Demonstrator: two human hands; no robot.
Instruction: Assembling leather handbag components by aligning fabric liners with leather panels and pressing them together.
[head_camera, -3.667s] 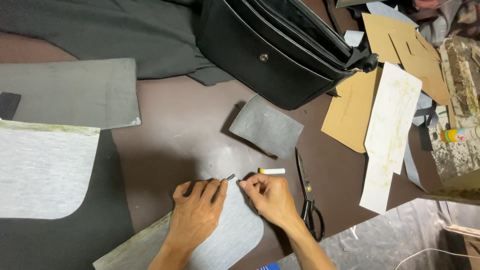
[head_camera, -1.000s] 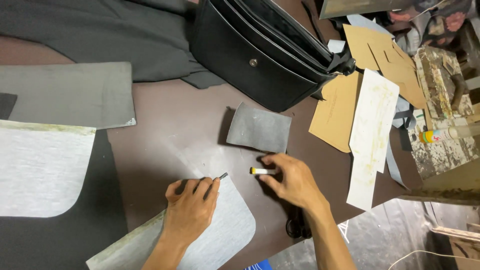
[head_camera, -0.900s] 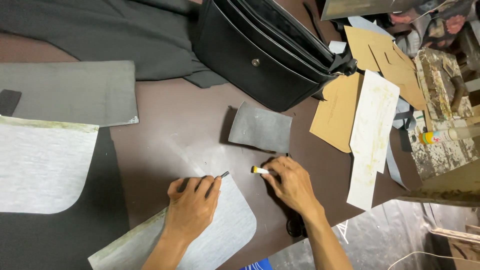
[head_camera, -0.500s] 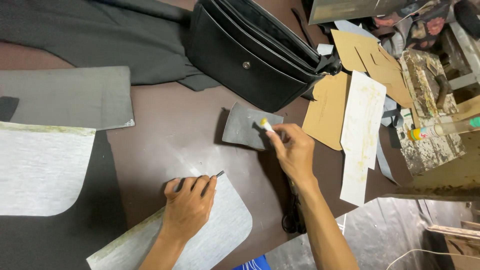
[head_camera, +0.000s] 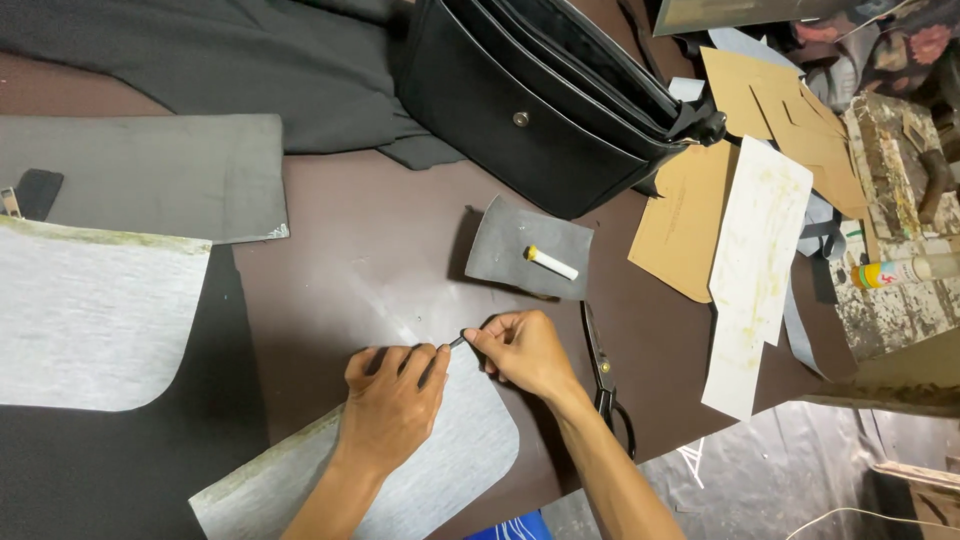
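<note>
My left hand (head_camera: 392, 390) rests on a light grey sheet with a rounded corner (head_camera: 450, 470) and is closed around a thin dark tool (head_camera: 455, 342) whose silvery tip sticks out to the right. My right hand (head_camera: 522, 352) pinches that tip with thumb and forefinger, so both hands meet over the brown table top (head_camera: 360, 270). A white stick with a yellow end (head_camera: 552, 263) lies on a small dark grey piece (head_camera: 510, 250) just beyond my right hand.
Black scissors (head_camera: 602, 375) lie right of my right wrist. An open black bag (head_camera: 540, 110) stands at the back. Brown card patterns (head_camera: 690, 220) and a pale strip (head_camera: 755, 270) lie to the right; large grey sheets (head_camera: 90, 320) lie to the left.
My right hand carried the white stick up to the small dark grey piece, left it there, and came back down to pinch the tool's tip. The left hand stayed put.
</note>
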